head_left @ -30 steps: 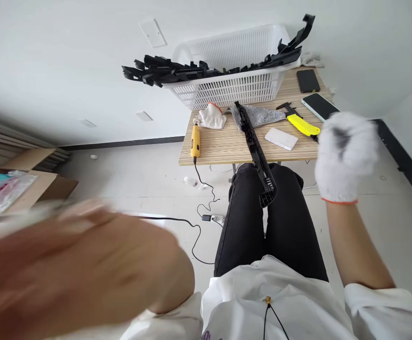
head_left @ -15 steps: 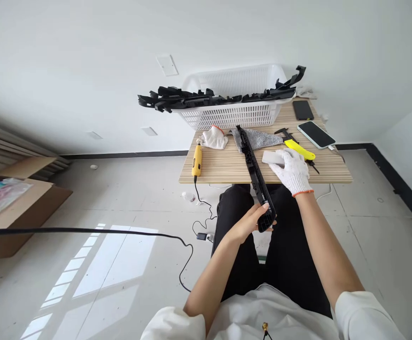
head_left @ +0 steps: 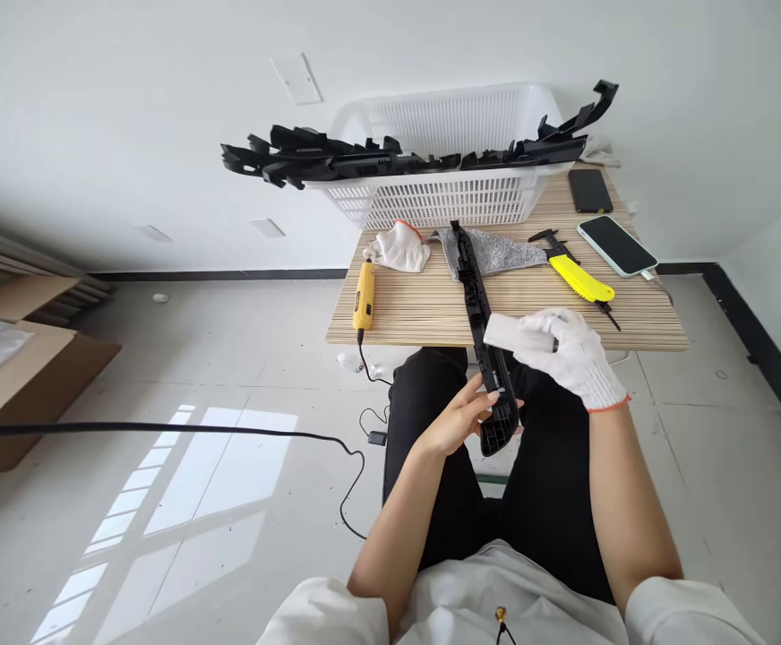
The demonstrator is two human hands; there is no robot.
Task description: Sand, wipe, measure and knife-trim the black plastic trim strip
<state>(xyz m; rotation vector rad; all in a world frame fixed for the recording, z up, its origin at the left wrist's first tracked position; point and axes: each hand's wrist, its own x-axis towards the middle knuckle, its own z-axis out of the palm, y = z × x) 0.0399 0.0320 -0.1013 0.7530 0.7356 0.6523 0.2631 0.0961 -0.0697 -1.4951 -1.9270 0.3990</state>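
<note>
The person wears a loose white top (head_left: 498,596) with short, wide sleeves, a thin black cord ending in a small gold-coloured bead (head_left: 501,614) at the front, plain black trousers (head_left: 552,502), and a white knitted glove (head_left: 575,358) edged in orange on the right hand alone.

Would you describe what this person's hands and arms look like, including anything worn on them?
The right hand wears a white knitted glove with an orange edge at the wrist; the left hand is ungloved. Loose white sleeves end near the elbows.
</note>
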